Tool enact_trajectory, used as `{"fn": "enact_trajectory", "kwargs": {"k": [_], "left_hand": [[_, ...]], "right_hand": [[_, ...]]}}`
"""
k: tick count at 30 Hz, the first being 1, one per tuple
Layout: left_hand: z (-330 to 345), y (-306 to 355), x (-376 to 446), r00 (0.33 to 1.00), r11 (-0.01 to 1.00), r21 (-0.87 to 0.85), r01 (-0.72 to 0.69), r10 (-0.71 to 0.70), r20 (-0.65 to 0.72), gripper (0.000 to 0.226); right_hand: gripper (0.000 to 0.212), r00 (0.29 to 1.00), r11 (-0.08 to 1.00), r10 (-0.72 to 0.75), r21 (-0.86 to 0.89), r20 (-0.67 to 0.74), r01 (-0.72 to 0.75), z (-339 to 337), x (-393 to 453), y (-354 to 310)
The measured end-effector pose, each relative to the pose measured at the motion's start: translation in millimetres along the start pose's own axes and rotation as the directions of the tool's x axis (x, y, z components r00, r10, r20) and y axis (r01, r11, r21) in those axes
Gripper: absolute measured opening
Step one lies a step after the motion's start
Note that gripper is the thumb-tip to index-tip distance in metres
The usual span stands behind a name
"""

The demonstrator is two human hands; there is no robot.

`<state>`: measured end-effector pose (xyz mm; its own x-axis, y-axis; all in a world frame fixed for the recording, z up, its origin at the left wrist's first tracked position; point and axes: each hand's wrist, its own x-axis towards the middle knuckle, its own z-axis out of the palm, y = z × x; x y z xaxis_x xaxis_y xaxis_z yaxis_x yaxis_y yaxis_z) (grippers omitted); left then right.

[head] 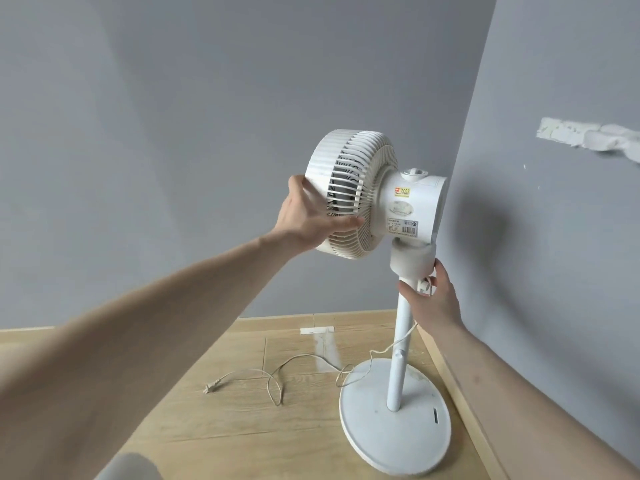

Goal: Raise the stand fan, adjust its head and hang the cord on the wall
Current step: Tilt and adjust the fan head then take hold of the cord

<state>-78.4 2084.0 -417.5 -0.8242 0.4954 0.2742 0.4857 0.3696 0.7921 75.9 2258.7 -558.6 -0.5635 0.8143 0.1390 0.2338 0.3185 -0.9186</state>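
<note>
My left hand [310,220] wraps the rim of the white stand fan's grille [349,192], thumb on its front edge, fingers curled along the ribs. My right hand [429,299] loosely cups the pole [401,344] just under the neck joint. The fan's round base [377,445] sits near the grey wall [554,254]; its cord [284,375] trails over open wood floor [214,427] left of the base.

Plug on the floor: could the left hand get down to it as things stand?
Probably yes, once it lets go. The left hand is gripping the fan head, but the plug lies on open floor left of the base, nothing on or around it.
</note>
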Motion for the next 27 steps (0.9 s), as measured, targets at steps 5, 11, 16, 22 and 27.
{"fn": "enact_trajectory", "kwargs": {"k": [5, 11, 16, 22, 27], "left_hand": [[13, 5, -6, 0.992, 0.997, 0.043, -0.070, 0.075, -0.104, 0.095], [19, 17, -21, 0.975, 0.990, 0.081, -0.114, 0.128, -0.184, 0.097], [25, 29, -28, 0.959, 0.980, 0.103, -0.172, 0.190, -0.211, 0.099], [34, 41, -34, 0.947, 0.968, 0.119, -0.221, 0.242, -0.210, 0.101], [41, 44, -37, 0.930, 0.948, 0.148, -0.282, 0.308, -0.202, 0.100]], "right_hand": [[0.055, 1.000, 1.000, 0.016, 0.007, 0.001, -0.016, 1, 4, 4], [0.041, 0.999, 0.996, 0.032, 0.086, -0.020, -0.030, 4, 11, 5], [0.038, 0.999, 0.994, 0.030, 0.111, -0.042, -0.025, 4, 15, 7], [0.042, 0.997, 0.995, 0.035, 0.094, -0.068, -0.028, -5, 16, 11], [0.043, 0.996, 0.998, 0.023, 0.054, -0.088, -0.019, -10, 15, 19]]}}
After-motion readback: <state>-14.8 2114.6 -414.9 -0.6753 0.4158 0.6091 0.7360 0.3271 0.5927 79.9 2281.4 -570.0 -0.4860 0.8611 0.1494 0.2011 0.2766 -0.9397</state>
